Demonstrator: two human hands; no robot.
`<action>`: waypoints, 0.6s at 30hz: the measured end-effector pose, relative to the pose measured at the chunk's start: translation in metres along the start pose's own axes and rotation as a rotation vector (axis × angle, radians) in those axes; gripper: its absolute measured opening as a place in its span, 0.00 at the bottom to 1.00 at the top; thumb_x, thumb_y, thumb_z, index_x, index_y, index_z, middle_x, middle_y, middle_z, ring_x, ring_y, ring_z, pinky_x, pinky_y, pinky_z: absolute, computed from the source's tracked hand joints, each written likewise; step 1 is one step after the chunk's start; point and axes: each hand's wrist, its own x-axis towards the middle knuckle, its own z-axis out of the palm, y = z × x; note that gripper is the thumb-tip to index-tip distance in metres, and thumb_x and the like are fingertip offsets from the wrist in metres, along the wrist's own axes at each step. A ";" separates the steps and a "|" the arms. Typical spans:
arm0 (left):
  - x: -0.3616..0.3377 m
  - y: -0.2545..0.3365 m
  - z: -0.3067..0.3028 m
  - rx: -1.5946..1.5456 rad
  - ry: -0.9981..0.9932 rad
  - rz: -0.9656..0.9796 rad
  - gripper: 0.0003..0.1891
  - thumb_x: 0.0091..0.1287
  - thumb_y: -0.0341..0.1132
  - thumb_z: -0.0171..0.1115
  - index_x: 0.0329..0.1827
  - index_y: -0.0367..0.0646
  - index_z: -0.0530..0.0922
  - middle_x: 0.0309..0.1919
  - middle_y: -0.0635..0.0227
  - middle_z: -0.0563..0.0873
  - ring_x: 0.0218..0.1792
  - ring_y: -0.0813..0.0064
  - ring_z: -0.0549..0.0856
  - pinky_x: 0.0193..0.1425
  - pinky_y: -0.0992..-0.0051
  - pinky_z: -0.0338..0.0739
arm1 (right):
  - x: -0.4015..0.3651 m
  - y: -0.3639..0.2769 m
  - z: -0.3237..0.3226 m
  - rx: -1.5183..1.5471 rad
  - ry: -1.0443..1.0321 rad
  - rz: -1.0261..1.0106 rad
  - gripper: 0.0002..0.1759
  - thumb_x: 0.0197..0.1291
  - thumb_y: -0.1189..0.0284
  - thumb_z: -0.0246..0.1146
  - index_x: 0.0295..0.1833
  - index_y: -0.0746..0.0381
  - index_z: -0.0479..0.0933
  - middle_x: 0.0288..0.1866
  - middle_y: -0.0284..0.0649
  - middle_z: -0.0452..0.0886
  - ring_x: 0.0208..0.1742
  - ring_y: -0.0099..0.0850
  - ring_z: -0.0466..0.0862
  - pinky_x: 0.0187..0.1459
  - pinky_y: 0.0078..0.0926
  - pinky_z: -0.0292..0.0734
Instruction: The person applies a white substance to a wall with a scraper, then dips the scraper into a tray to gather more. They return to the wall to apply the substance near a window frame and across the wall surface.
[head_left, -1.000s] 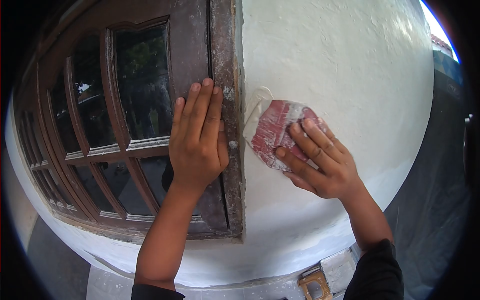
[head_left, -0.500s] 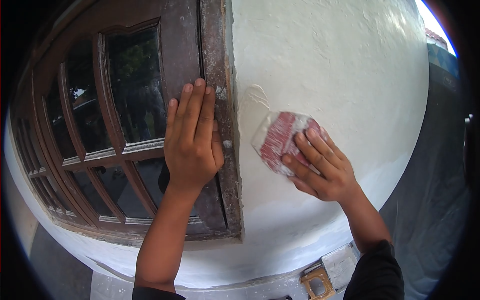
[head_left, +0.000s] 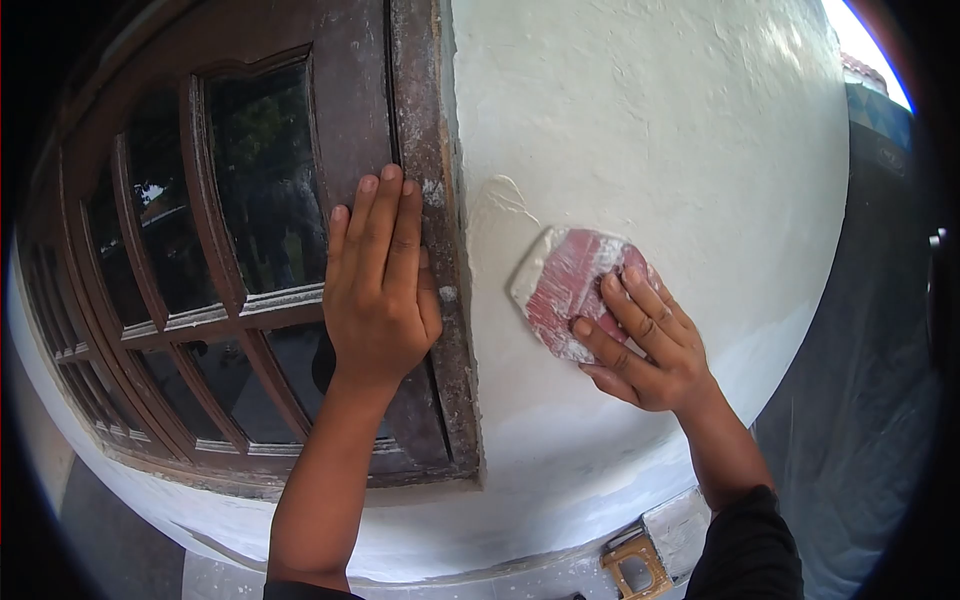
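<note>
Rested the left hand (head_left: 382, 305), with fingers nearly together, on the brown wooden window (head_left: 240, 310), likely for balance, and held the flat red paste-smeared scraper (head_left: 563, 292) at the cream plaster wall (head_left: 640, 130) beneath spread right hand (head_left: 657, 350) fingers, likely for even pressure.

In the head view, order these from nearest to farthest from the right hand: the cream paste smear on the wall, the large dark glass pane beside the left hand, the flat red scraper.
1. Flat red scraper: held in the right hand.
2. Cream paste smear: on the white wall, up and left.
3. Large dark glass pane: farther left, in the brown wooden window.
</note>
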 end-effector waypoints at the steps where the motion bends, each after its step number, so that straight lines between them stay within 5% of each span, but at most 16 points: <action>1: 0.000 0.000 -0.001 -0.014 -0.004 0.003 0.27 0.68 0.27 0.51 0.73 0.35 0.72 0.74 0.56 0.72 0.77 0.58 0.68 0.80 0.52 0.57 | 0.006 0.000 0.000 -0.002 0.000 0.001 0.31 0.46 0.60 0.77 0.61 0.47 0.84 0.70 0.44 0.77 0.74 0.42 0.73 0.73 0.47 0.71; 18: -0.001 -0.001 -0.001 -0.036 -0.015 0.011 0.29 0.66 0.25 0.50 0.73 0.33 0.71 0.74 0.55 0.72 0.77 0.56 0.68 0.80 0.50 0.58 | 0.061 0.006 0.000 -0.040 0.045 -0.030 0.32 0.47 0.60 0.78 0.62 0.47 0.83 0.70 0.44 0.77 0.74 0.42 0.73 0.72 0.49 0.71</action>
